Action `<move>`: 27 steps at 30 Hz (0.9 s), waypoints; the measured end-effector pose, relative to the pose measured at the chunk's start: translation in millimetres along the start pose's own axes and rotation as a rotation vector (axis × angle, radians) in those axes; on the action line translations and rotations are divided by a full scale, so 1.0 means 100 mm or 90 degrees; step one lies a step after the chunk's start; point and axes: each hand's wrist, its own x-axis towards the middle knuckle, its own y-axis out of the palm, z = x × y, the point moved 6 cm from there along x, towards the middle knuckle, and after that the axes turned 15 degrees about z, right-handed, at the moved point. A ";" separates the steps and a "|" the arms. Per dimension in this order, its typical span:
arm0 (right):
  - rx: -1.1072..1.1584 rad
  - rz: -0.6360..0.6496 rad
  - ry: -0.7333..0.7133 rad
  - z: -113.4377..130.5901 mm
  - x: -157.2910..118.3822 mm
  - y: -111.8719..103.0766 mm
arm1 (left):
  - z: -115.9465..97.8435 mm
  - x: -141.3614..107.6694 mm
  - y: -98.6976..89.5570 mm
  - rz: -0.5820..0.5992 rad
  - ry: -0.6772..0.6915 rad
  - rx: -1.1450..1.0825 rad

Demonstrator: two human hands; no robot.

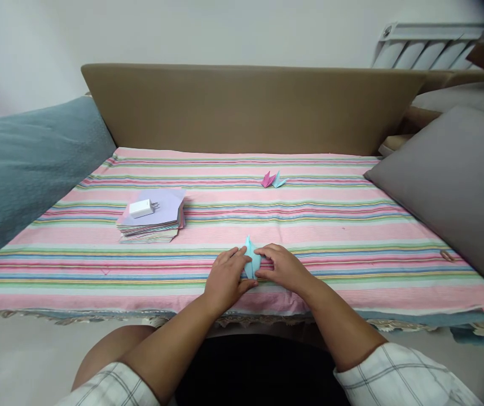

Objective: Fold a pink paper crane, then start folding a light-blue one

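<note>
A light-blue folded piece of paper [252,260] lies on the striped cloth near its front edge, its pointed end away from me. My left hand [228,275] holds its left side, thumb at the near end and fingers bent over the edge. From the right, my right hand [281,265] grips the other side between thumb and fingers. Parts of the paper are hidden under the fingertips. Farther back stand two small folded paper figures, a pink one [268,180] and a light-blue one [278,180], side by side.
To the left, a stack of coloured paper [153,231] bears a white charger plug [141,208]. A blue-green cushion [34,169] borders the left side and a grey pillow [449,186] the right. Behind the striped cloth [330,225] rises a brown backrest [250,110]. A small brown loop [447,256] lies at right.
</note>
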 end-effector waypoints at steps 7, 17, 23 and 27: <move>-0.051 -0.012 -0.028 0.01 0.00 -0.01 | -0.05 0.00 0.03 0.021 0.007 0.078; -0.050 -0.023 -0.009 0.02 0.04 -0.04 | -0.04 -0.02 0.10 -0.008 0.029 0.172; 0.006 -0.099 0.192 0.01 0.15 -0.09 | -0.06 -0.02 0.09 -0.011 0.032 0.190; -0.050 -0.132 0.265 0.08 0.26 -0.10 | -0.07 -0.02 0.09 -0.002 0.026 0.189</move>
